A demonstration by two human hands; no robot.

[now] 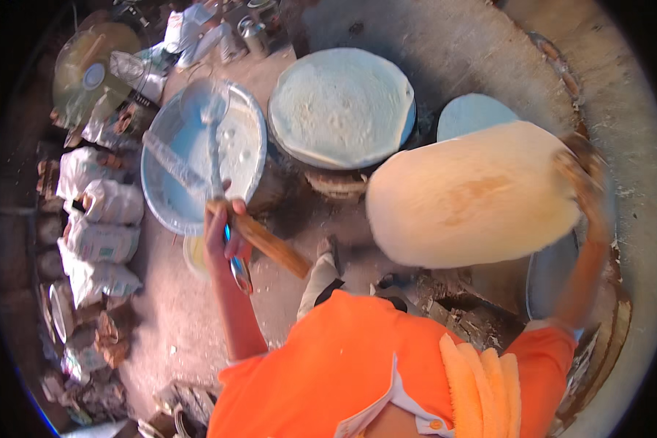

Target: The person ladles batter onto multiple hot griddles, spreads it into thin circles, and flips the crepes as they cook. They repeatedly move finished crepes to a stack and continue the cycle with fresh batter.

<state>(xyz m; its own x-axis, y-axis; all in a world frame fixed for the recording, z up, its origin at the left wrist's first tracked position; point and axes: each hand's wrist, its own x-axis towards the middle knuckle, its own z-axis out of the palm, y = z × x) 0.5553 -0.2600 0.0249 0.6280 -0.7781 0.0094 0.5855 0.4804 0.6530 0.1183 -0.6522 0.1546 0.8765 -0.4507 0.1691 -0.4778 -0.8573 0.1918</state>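
In my left hand point(225, 230) are two tools: a long-handled ladle point(213, 150), its bowl over the batter basin point(147, 191), and a batter-coated flat scraper point(174, 162) with a wooden handle point(274, 244). My right hand point(582, 171), blurred by motion, grips the right edge of a large, thin, pale flatbread point(474, 201) with a browned patch in its middle. The flatbread hangs raised in front of me on the right. Beyond my hands, a round sheet of pale batter point(339, 102) covers a round griddle point(412, 131).
A pale blue round surface point(474, 113) shows behind the flatbread, partly hidden. A grey disc edge point(547, 281) lies below it. Stuffed white sacks point(106, 237) line the left side. Cans point(252, 35) and bags stand at the far left. A curved wall point(635, 190) bounds the right.
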